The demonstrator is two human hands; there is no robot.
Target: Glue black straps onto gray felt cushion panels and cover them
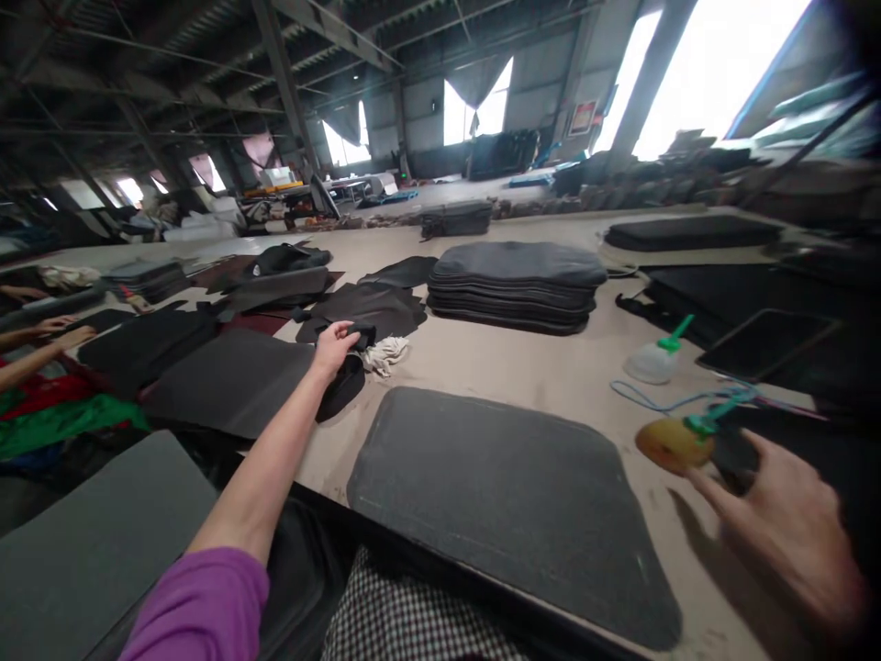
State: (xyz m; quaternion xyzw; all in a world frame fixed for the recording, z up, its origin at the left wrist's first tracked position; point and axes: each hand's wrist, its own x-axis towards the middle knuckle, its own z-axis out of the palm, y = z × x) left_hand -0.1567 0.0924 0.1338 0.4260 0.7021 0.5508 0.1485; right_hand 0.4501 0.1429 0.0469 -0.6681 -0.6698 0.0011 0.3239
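Note:
My left hand [335, 351] is stretched forward, its thumb and fingers pinched on a small black piece [363, 334] whose kind I cannot make out. Beside it lies a crumpled white cloth [386, 356]. On the right, my right hand [791, 523] is slightly blurred, thumb and index finger apart. Its thumb tip overlaps the lower edge of a squeeze bottle [671, 445] with yellow liquid and a green nozzle; whether they touch is unclear. Between my hands a dark grey panel [502, 500] with rounded corners lies flat at the table's front edge.
Behind the panel rises a stack of black panels [516, 286]. A clear bottle [651, 364] with green nozzle, a blue cord [647, 400] and a dark tablet-like slab [767, 344] are at right. Black sheets [234, 381] cover the left; another person's hands [69, 332] are there.

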